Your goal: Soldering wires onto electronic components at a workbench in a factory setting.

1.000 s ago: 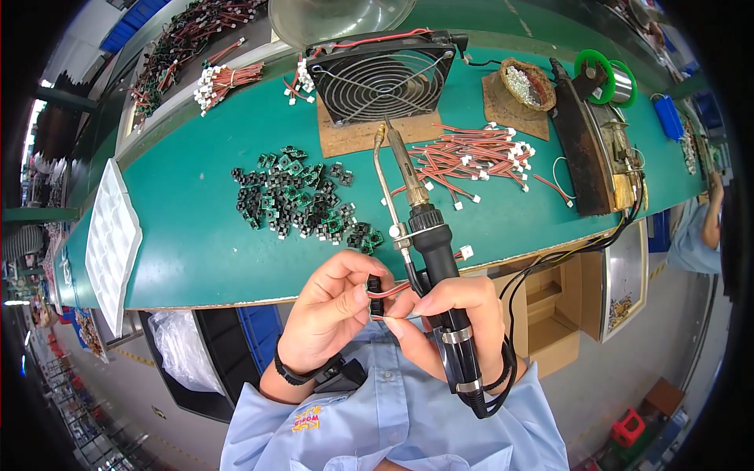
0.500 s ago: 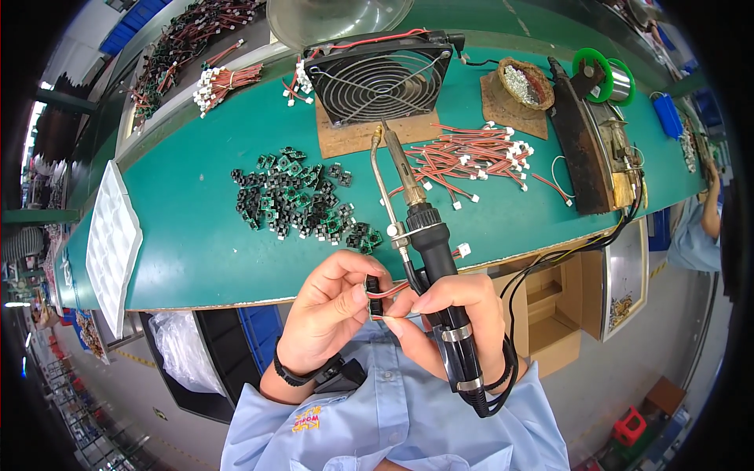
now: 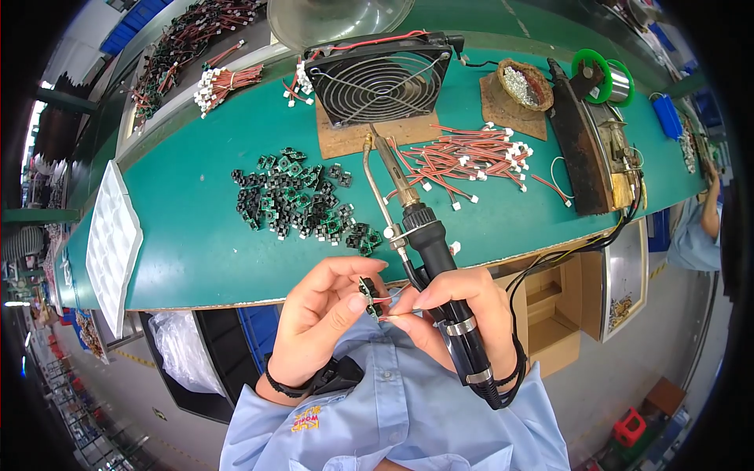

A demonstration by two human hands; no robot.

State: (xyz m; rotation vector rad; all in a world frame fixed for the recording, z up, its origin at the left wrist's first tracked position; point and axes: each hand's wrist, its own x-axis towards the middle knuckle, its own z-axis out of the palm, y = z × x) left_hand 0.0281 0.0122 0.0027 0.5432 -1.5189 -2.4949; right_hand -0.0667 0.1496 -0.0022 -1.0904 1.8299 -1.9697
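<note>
Green-and-black circuit piece (image 3: 367,298) sits lower centre on my head cam, pinched by thumb and fingers of the left hand (image 3: 314,323); right hand (image 3: 471,302) has its fingers curled round a soldering iron (image 3: 427,239), thin wires (image 3: 383,299) reaching its fingertips; fan (image 3: 381,88) stands upper centre.

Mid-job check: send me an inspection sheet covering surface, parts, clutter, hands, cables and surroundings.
Surface: green bench; visible parts look flat.
Parts: one board with red and white wires; loose board pile; wire pile right of it.
Clutter: fan, bowl, spool; white tray juts past the front edge.
Hands: left hand pinches the board; right hand holds the iron, fingertips at the wires.
Cables: black bundle crosses the front edge at right.
Surroundings: carton and black bin below; another person's arm at far right.
</note>
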